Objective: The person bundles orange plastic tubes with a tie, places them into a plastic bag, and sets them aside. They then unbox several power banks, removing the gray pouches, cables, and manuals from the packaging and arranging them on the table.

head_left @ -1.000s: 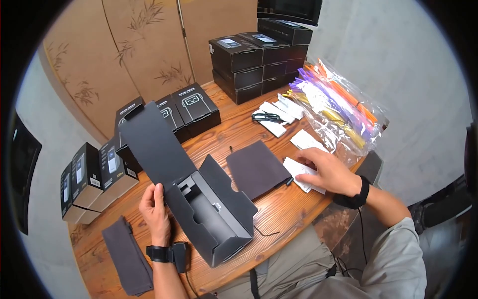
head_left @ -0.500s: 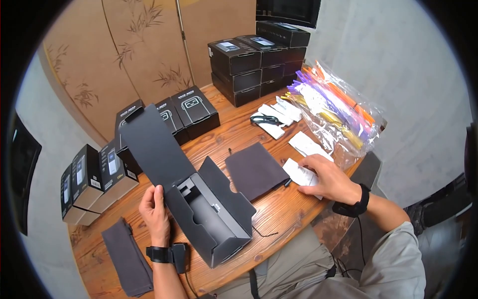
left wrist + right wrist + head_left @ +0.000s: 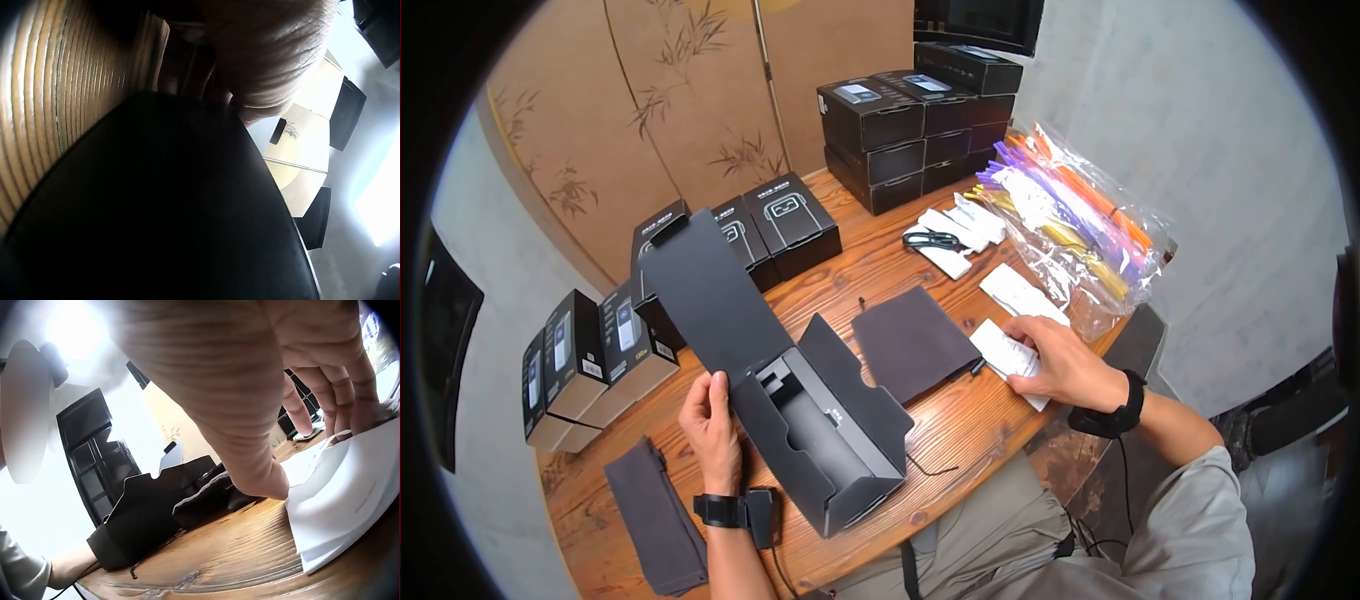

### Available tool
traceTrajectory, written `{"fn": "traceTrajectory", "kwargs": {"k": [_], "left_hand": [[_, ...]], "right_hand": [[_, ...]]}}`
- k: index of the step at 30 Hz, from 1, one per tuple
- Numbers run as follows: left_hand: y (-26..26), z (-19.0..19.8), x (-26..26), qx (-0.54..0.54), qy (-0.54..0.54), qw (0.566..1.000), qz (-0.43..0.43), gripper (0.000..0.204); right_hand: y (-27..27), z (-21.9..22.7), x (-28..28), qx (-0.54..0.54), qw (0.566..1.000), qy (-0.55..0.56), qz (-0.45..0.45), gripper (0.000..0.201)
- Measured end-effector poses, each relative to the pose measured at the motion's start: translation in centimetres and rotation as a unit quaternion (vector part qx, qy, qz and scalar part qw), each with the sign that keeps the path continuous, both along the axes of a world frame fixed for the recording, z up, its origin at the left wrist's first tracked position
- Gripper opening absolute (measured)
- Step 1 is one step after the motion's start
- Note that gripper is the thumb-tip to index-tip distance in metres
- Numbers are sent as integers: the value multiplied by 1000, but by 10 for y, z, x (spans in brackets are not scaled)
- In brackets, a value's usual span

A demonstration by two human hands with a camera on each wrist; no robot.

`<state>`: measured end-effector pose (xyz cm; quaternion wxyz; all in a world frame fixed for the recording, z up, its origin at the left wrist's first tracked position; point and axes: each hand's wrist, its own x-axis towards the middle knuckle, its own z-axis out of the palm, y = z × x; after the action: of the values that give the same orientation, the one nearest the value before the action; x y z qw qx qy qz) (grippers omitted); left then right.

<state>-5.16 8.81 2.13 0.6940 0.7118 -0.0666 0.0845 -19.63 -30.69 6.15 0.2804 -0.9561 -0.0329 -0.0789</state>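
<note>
An open black box [image 3: 820, 445] with its lid flap raised stands on the wooden table, with a moulded inner tray showing inside. My left hand [image 3: 712, 435] holds it at the left side, thumb upward; the left wrist view is mostly filled by a dark surface, with the fingers partly hidden behind its edge. At the right, my right hand [image 3: 1065, 365] pinches a small stack of folded white papers [image 3: 998, 348]. In the right wrist view the thumb is at one edge of the papers [image 3: 340, 500] and the fingers are at the far side. A dark fabric pouch [image 3: 912, 342] lies between box and papers.
More white papers [image 3: 1020, 290] lie behind the right hand. Further back are white packets with a black cable [image 3: 932, 240], a plastic bag of coloured sticks [image 3: 1080, 215] and stacked black boxes [image 3: 875, 130]. Another dark pouch [image 3: 655, 515] lies at the left near several upright boxes [image 3: 565, 345].
My right hand has settled lower over the folded papers, its thumb and fingers closing in on their edges. The left hand and the open box stay put.
</note>
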Motion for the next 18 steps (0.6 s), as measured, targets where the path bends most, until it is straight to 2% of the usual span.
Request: {"fn": "traceTrajectory", "kwargs": {"k": [3,6,9,18], "left_hand": [[0,0,1,17,-19,1000,2,21],[2,-3,2,17,-14,1000,1,22],[2,-3,2,12,-10,1000,-1,22],[1,-2,1,8,-2,1000,0,22]], "right_hand": [[4,13,-4,-8,997,77,8,60],[9,10,-8,-67,997,22,11,64],[9,11,-7,-68,995,75,4,66],[7,2,-7,-61,996,67,-1,66]]}}
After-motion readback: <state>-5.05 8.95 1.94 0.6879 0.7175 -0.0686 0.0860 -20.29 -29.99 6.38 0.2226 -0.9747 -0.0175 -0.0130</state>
